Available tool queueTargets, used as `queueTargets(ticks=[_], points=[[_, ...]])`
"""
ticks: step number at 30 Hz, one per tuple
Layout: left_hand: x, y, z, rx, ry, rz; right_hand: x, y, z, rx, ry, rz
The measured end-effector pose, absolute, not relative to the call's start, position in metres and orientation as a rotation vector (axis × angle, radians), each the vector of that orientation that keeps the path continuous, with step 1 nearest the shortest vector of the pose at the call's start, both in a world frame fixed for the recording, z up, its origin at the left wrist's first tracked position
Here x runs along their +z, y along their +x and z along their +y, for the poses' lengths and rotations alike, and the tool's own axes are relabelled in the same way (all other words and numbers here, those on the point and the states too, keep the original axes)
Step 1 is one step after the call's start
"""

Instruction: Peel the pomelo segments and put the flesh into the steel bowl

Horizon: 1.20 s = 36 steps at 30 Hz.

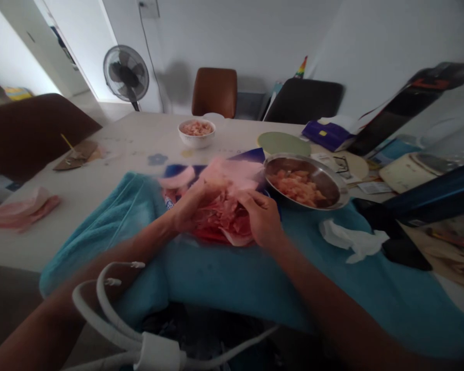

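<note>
In front of me lies a heap of raw meat [232, 219], pale pink on top and deep red below, partly blurred. Around its lower part is what looks like red plastic. My left hand [199, 201] is curled over the left side of the heap, its fingertips smeared by motion. With thumb and fingers pinched, my right hand [265, 219] grips the meat's right edge. A blue printed sheet [257, 154] shows beneath. A pale slab of meat [180, 178] rests beside my left hand. To the right, a metal bowl [332, 180] holds cut meat pieces.
A teal towel [224, 278] covers the table's near edge. A white bowl [197, 140] of cut meat stands farther back. Crumpled tissue [351, 239] and a dark phone-like slab [404, 252] lie right. A pink bag [27, 208] lies left. White cables [112, 319] hang nearest me.
</note>
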<state>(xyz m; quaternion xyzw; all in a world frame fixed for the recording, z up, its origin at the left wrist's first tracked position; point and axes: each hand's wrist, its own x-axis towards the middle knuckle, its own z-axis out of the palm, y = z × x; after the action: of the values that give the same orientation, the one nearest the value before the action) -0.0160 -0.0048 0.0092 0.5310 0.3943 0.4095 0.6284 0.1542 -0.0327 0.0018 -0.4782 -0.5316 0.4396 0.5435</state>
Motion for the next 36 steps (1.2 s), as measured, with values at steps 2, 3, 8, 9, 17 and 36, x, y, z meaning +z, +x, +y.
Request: queueTargets(ticks=[2, 3, 8, 9, 17, 36], points=[[0.007, -0.015, -0.006, 0.974, 1.172, 0.886, 0.004, 0.158, -0.031, 0.947, -1.182, -1.292], [0.005, -0.015, -0.006, 0.980, 1.164, 0.875, 0.005, 0.160, -0.030, 0.881, -1.193, -1.308], [-0.001, -0.017, -0.006, 1.003, 1.541, 1.001, 0.013, 0.167, -0.031, 0.629, -1.121, -1.501], [-0.001, -0.018, -0.005, 0.994, 1.627, 1.020, 0.013, 0.167, -0.031, 0.633, -1.102, -1.571], [-0.005, -0.017, -0.002, 0.991, 2.186, 0.986, 0.003, 0.169, -0.024, 0.355, -0.965, -1.971], [-0.013, -0.020, -0.007, 0.955, 2.408, 1.195, 0.001, 0.175, -0.025, 0.105, -0.970, -2.278]])
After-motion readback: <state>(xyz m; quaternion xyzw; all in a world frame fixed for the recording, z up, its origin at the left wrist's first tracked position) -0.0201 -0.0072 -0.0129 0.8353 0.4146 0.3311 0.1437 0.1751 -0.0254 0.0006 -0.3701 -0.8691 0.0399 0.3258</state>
